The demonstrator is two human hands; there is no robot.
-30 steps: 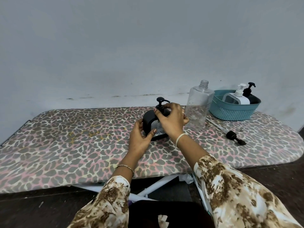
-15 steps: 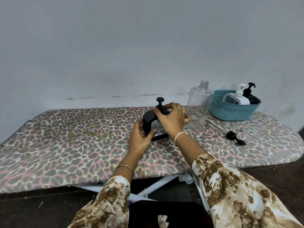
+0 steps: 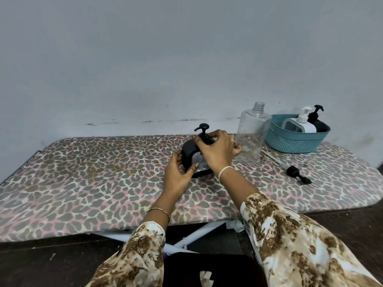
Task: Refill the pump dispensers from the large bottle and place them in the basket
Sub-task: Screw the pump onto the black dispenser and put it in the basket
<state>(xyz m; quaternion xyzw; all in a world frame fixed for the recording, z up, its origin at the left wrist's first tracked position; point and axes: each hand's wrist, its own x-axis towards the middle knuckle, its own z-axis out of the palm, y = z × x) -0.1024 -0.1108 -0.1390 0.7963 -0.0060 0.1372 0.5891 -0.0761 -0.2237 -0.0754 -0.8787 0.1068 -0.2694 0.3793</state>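
- Board: a padded surface with a spotted cover. It bears everything in view.
- Left hand: clamped on the left flank of the black dispenser, fingers curled behind it and the thumb on its front. Its job, by all signs, is to brace the body against twisting.
- Black dispenser: stands upright near the middle of the board, between the two hands and well apart from the basket. Its pump head rises above the fingers, spout to the left.
- Right hand: fingers curled round the collar at the foot of the pump. The step in hand is probably screwing the pump home. For a good seal, the collar should sit square on the neck before turning, the turn should come from the fingertips, and the plunger should not be pressed.
- Large bottle: clear, uncapped and upright, just beside the right hand; contact cannot be told. A wide wrist swing could tip it.
- Loose pump: lies flat on the board, tube toward the large bottle.
- Basket: teal, at the far right. It holds a white dispenser and a second black dispenser, both upright. The braced one seems the last to go in.
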